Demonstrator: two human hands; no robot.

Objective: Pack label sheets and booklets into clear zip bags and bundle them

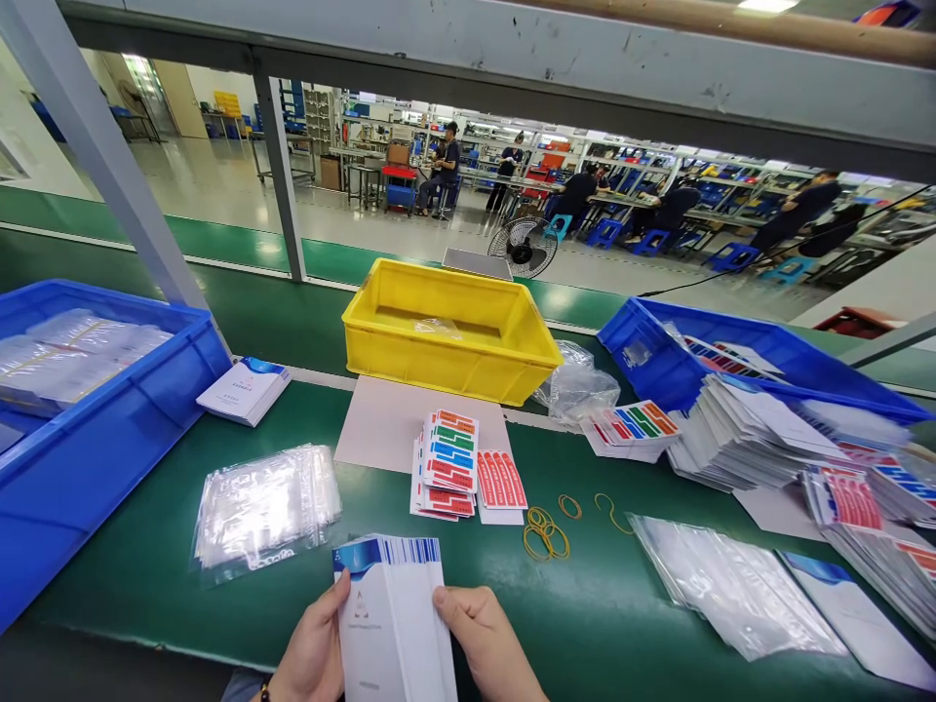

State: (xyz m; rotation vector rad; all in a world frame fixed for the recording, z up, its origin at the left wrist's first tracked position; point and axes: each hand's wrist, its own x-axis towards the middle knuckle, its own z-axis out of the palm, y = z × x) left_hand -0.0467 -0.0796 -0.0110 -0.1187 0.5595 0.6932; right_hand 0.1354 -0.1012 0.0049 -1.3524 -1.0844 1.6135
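Both of my hands hold a fanned stack of white booklets with blue top edges (395, 609) at the near edge of the green table. My left hand (311, 648) grips its left side, thumb on the front cover. On the other side, my right hand (487, 643) clasps the stack with its fingers curled behind. Just beyond the booklets lie a pile of coloured sticker sheets (448, 463), a red sticker sheet (501, 480) and several yellow rubber bands (547, 531).
A stack of clear plastic bags (263, 507) lies to the left, more bags (731, 585) to the right. A yellow bin (453, 366) stands at the back centre, with blue bins left (95, 448) and right (658, 366). Paper stacks (738, 439) crowd the right side. People work at distant benches.
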